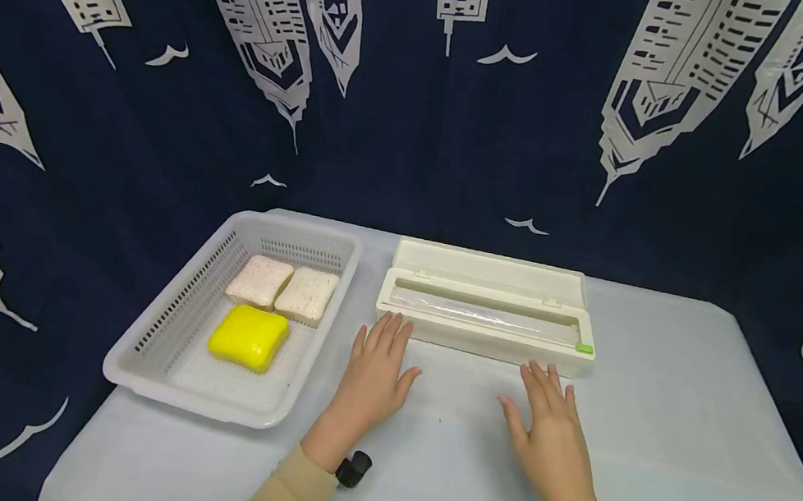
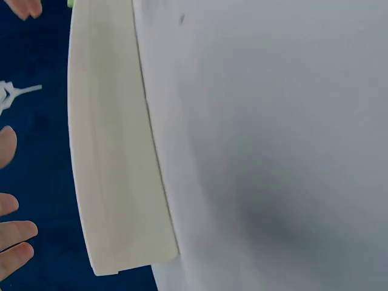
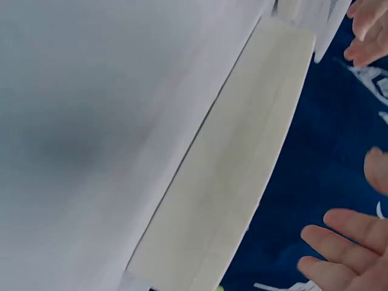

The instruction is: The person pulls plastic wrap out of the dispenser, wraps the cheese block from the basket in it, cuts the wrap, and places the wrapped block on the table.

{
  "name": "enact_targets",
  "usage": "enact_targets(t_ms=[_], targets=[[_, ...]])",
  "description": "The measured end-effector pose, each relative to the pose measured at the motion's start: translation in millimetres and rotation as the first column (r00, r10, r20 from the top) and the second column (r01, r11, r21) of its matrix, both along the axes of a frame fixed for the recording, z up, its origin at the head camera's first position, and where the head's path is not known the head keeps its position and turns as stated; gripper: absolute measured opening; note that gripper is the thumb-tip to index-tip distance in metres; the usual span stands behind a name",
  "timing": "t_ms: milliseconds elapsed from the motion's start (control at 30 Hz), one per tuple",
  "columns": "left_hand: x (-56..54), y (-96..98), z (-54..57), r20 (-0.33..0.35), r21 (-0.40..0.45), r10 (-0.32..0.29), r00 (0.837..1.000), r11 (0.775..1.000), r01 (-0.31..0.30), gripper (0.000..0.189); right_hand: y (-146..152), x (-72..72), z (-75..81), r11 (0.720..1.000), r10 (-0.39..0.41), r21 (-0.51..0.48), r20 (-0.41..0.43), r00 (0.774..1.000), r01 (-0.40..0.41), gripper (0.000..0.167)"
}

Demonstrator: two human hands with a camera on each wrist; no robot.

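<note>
A long cream film dispenser box (image 1: 488, 341) stands on the table with its lid (image 1: 491, 273) raised at the back. Inside lies a roll of clear plastic film (image 1: 484, 313), and a small green tab (image 1: 584, 348) sits at the right end of the front edge. My left hand (image 1: 373, 380) is just in front of the box's left end, fingers extended. Near the right end is my right hand (image 1: 553, 440), its fingers also straight. Neither hand holds anything. Both wrist views show the box's front (image 2: 115, 139) with fingers (image 3: 339, 248) apart from it.
Left of the box is a white plastic basket (image 1: 165, 399) with perforated sides. It holds two pale speckled blocks (image 1: 260, 280) and a glossy yellow block (image 1: 248, 338). A white cloth covers the table (image 1: 680, 414); a dark blue patterned curtain (image 1: 426, 162) hangs behind.
</note>
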State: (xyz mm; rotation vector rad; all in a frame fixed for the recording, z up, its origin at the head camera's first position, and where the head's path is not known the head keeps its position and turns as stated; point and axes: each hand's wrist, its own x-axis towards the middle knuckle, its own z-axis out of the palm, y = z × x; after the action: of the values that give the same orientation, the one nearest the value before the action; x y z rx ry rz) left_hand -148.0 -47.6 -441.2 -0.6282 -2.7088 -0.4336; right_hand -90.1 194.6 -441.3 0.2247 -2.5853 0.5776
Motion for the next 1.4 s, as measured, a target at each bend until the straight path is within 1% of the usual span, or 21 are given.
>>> enact_targets(t_ms=[200, 367, 500, 567, 600, 667, 800, 933, 1000, 1100, 1200, 1300, 1400], targets=[[-25.2, 0.7, 3.3, -0.039, 0.087, 0.056, 0.998, 0.995, -0.052, 0.051, 21, -17.2, 1.8, 0.997, -0.079, -0.021, -0.094, 0.992, 0.078, 0.044], [-46.8, -0.2, 4.9, -0.021, 0.153, 0.101, 0.995, 0.983, -0.097, 0.041, 41, -38.7, 4.0, 0.992, -0.126, -0.029, -0.144, 0.982, 0.123, 0.031], [-63.4, -1.2, 3.1, -0.032, 0.168, 0.126, 0.992, 0.979, -0.119, 0.034, 53, -54.2, 6.6, 0.99, -0.143, -0.012, -0.119, 0.982, 0.143, 0.027], [-69.6, -1.6, 2.0, -0.038, 0.159, 0.133, 0.99, 0.979, -0.125, 0.032, 58, -59.8, 7.0, 0.99, -0.144, 0.002, -0.091, 0.985, 0.144, 0.029], [-72.0, -1.7, 1.7, -0.029, 0.157, 0.133, 0.991, 0.979, -0.127, 0.031, 60, -62.4, 6.8, 0.99, -0.14, 0.007, -0.078, 0.987, 0.141, 0.03], [-75.6, -1.5, 0.5, -0.014, 0.142, 0.129, 0.992, 0.982, -0.126, 0.032, 64, -66.5, 5.8, 0.991, -0.131, 0.016, -0.053, 0.99, 0.132, 0.03], [-78.6, -0.3, -3.8, 0.044, 0.103, 0.109, 0.993, 0.988, -0.113, 0.035, 70, -72.5, 2.2, 0.993, -0.115, 0.025, -0.008, 0.993, 0.115, 0.029], [-79.5, 0.6, -9.1, 0.072, 0.076, 0.1, 0.992, 0.992, -0.106, 0.037, 75, -76.3, -1.0, 0.994, -0.106, 0.025, 0.033, 0.994, 0.106, 0.026], [-80.4, 0.4, -10.4, 0.083, 0.066, 0.103, 0.991, 0.992, -0.109, 0.038, 77, -77.8, -2.6, 0.995, -0.095, 0.024, 0.036, 0.995, 0.094, 0.025], [-82.2, -0.1, -11.1, 0.083, 0.056, 0.109, 0.991, 0.992, -0.114, 0.039, 81, -80.6, -3.4, 0.997, -0.072, 0.018, 0.049, 0.996, 0.071, 0.021], [-84.5, -0.7, -9.8, 0.078, 0.058, 0.109, 0.991, 0.992, -0.114, 0.039, 86, -85.2, -1.0, 0.999, -0.038, 0.015, 0.059, 0.998, 0.037, 0.018], [-86.0, -0.6, -9.1, 0.069, 0.055, 0.111, 0.991, 0.992, -0.115, 0.038, 90, -89.9, 2.4, 1.0, -0.018, 0.025, 0.077, 0.997, 0.016, 0.016], [-87.3, -0.2, -9.6, 0.074, 0.049, 0.114, 0.991, 0.992, -0.117, 0.037, 93, -92.9, 4.2, 1.0, 0.001, 0.03, 0.094, 0.996, -0.004, 0.014]])
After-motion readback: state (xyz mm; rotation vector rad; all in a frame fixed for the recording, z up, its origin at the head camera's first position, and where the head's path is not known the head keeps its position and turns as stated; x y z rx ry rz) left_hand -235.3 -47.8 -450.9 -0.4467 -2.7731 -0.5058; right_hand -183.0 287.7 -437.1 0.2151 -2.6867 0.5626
